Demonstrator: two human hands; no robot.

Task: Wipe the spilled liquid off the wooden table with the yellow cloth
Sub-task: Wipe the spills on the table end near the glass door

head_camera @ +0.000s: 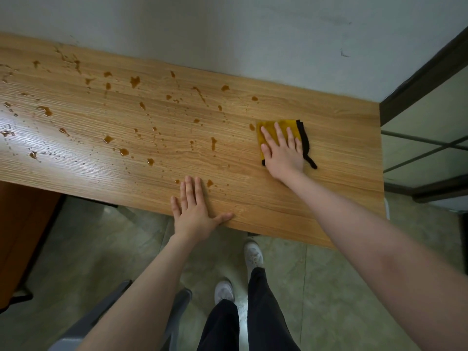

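A folded yellow cloth (271,127) with a black edge lies on the right part of the wooden table (342,153). My right hand (282,150) presses flat on it with straight, spread fingers. Brown spilled liquid (135,81) is scattered as drops and small puddles over the left and middle of the tabletop, one drop just left of the cloth. My left hand (193,210) rests flat on the table's near edge, fingers straight, thumb along the edge.
A pale wall (228,29) runs along the table's far side. A dark-framed glass partition (425,127) stands at the right end. A grey chair (106,315) sits below left, with my legs and white shoes (253,257) on the tiled floor.
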